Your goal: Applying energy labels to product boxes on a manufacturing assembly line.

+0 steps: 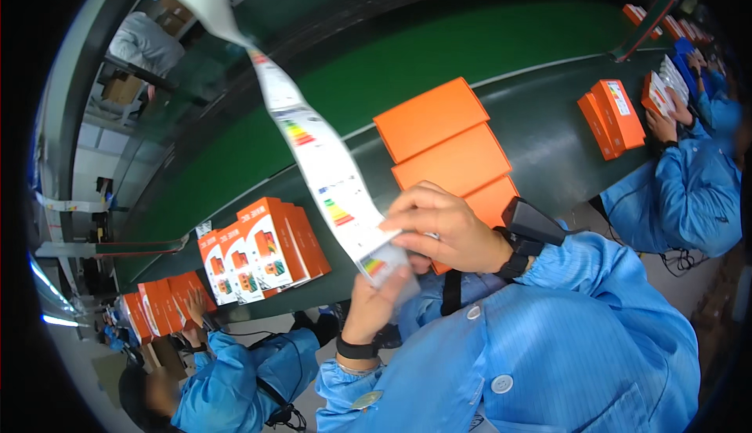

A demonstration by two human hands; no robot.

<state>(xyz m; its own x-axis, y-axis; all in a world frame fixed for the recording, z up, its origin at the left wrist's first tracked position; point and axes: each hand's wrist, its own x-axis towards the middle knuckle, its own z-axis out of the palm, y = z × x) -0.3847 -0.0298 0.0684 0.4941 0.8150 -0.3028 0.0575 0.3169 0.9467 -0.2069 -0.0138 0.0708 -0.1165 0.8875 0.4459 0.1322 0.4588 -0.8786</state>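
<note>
A long white strip of energy-label stickers [329, 182] with rainbow-coloured bars runs down from the upper left to my hands. My right hand [450, 229] is closed, its thumb and fingers pinching the strip's edge near its lower end. Below it, my left hand [376, 304] is closed on the end label, with its fingertips partly blurred. Just beyond my right hand lie several plain orange boxes [450, 159], overlapping in a row on the dark bench. The nearest box is partly hidden by my right hand and wrist.
Orange-and-white printed boxes [262, 253] stand in a row on the left. More orange boxes [612, 118] lie to the right. A green conveyor belt [360, 80] runs behind the bench. Co-workers in blue sit on the left [243, 378] and right [677, 190], their hands at boxes.
</note>
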